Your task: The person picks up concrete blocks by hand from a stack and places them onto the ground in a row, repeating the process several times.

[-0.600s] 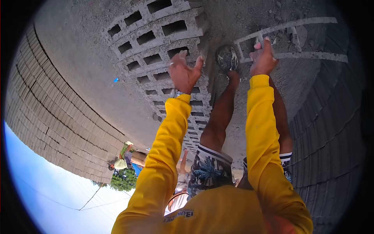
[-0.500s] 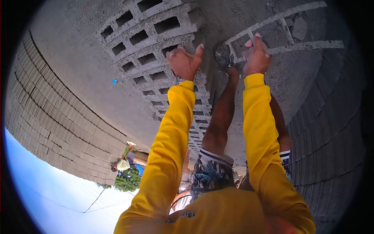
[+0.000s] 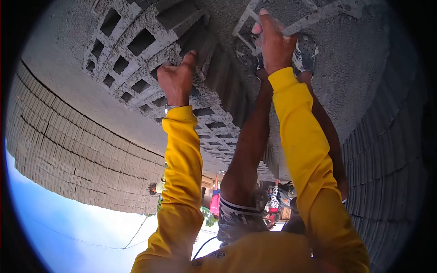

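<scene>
My left hand (image 3: 176,79), with a band at the wrist, is closed against the hollow concrete blocks (image 3: 136,84). Its fingers curl into the openings at the stack's edge and its thumb points outward; the fingertips are hidden. My right hand (image 3: 276,48) is closed around a bar of a grey, ladder-shaped frame (image 3: 314,22) that looks crusted with cement. Its index finger reaches along the frame and the thumb shows beside it. Part of the frame runs out of view at the top. My feet (image 3: 306,52) are on the ground just below it.
A long row of hollow blocks recedes between my left arm and my legs. Tall block stacks stand along the left (image 3: 86,150) and the right (image 3: 378,182). People (image 3: 273,202) are in the background. The ground (image 3: 337,68) is grey and gritty.
The view has shifted closer to the block stack. Both hands have moved up and left in the view. The frame at my right hand has turned and its far end slid out of view.
</scene>
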### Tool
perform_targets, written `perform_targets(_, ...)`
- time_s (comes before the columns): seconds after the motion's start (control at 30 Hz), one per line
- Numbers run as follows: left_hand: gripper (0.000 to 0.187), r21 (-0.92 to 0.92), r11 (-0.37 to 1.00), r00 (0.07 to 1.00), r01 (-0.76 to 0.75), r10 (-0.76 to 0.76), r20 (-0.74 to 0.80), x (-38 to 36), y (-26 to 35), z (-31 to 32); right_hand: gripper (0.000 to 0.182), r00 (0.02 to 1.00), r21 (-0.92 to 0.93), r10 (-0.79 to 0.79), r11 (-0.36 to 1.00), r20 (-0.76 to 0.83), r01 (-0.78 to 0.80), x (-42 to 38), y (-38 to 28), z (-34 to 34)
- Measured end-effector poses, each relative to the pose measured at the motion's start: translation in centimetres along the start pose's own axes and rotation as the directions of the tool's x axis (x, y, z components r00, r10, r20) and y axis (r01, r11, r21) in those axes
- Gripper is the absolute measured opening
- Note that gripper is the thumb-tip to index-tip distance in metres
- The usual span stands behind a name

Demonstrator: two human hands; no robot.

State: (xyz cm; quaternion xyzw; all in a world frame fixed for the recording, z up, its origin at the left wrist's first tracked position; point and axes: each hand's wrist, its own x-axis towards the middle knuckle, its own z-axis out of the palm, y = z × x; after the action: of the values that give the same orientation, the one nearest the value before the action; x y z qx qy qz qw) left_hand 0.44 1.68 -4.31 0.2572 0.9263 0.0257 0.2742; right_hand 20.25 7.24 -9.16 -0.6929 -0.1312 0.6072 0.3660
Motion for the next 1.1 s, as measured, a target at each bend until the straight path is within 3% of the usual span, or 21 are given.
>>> perform_targets(0.07,0.056,0.035,0.998,0.999,0.045,-0.046,0.022,0.0,0.7,-0.6,0.031,0.988,-0.073,-0.155,0.986,-0.021,0.153,0.6,1.5,-1.0)
perform_targets(0.23,0.058,0.210,0.972,0.994,0.107,-0.102,-0.036,-0.3,1.7,-0.1,0.032,0.970,0.024,0.179,0.984,-0.163,-0.177,-2.9,-1.5,-0.1)
perform_targets(0.3,0.057,0.256,0.966,0.976,0.034,0.023,-0.216,-0.5,0.6,1.4,0.036,0.973,-0.086,0.175,0.978,-0.154,-0.189,-4.2,-3.5,0.1)
perform_targets(0.33,0.054,0.280,0.960,0.992,0.021,0.015,-0.123,-0.5,1.3,0.6,0.038,0.987,-0.166,0.127,0.976,-0.094,-0.141,-4.9,-4.7,-0.1)
perform_targets(0.37,0.047,0.182,0.982,0.994,0.044,-0.025,-0.110,-0.6,0.7,1.1,0.040,0.997,-0.243,0.078,0.967,-0.029,-0.082,-5.4,-6.1,-0.1)
perform_targets(0.47,0.039,0.148,0.989,0.986,-0.030,0.054,-0.159,-0.9,0.4,1.0,0.042,0.987,-0.307,-0.025,0.949,0.159,0.073,-7.0,-10.7,2.4)
perform_targets(0.53,0.030,0.166,0.983,0.976,-0.075,0.107,-0.190,-1.0,0.2,0.5,0.042,0.936,-0.311,-0.085,0.929,0.340,0.198,-8.5,-12.9,5.5)
perform_targets(0.6,0.024,0.121,0.991,0.993,-0.054,0.066,-0.102,-1.0,0.2,-0.4,0.043,0.857,-0.323,-0.109,0.896,0.504,0.304,-10.7,-13.6,9.1)
perform_targets(0.63,0.022,0.092,0.995,0.997,-0.047,0.052,-0.052,-1.1,0.2,-0.8,0.043,0.830,-0.330,-0.109,0.883,0.547,0.333,-12.2,-13.4,11.2)
perform_targets(0.73,0.019,-0.013,0.999,0.992,-0.049,0.047,-0.115,-1.4,-0.4,-0.5,0.045,0.788,-0.352,-0.105,0.853,0.607,0.385,-17.8,-10.8,17.2)
perform_targets(0.83,0.020,-0.263,0.963,0.918,-0.065,-0.046,-0.395,-1.3,-0.4,2.1,0.047,0.564,-0.353,-0.044,0.739,0.825,0.574,-20.5,-7.9,19.4)
perform_targets(0.9,0.021,-0.476,0.872,0.735,-0.114,-0.248,-0.631,0.5,0.8,4.2,0.048,0.444,-0.320,0.003,0.698,0.896,0.641,-22.7,-6.7,21.0)
perform_targets(0.97,0.021,-0.246,0.969,0.873,0.029,-0.144,-0.466,-1.0,0.5,2.9,0.049,0.364,-0.262,-0.024,0.650,0.931,0.714,-26.3,-6.9,22.9)
perform_targets(1.0,0.020,-0.266,0.963,0.940,0.036,-0.123,-0.319,-1.2,0.4,1.7,0.049,0.317,-0.223,-0.037,0.632,0.948,0.742,-28.0,-7.1,23.9)
perform_targets(1.1,0.022,-0.126,0.986,0.944,0.111,-0.145,-0.295,-0.8,1.2,2.5,0.052,0.137,-0.082,-0.031,0.666,0.990,0.742,-30.6,-7.2,25.5)
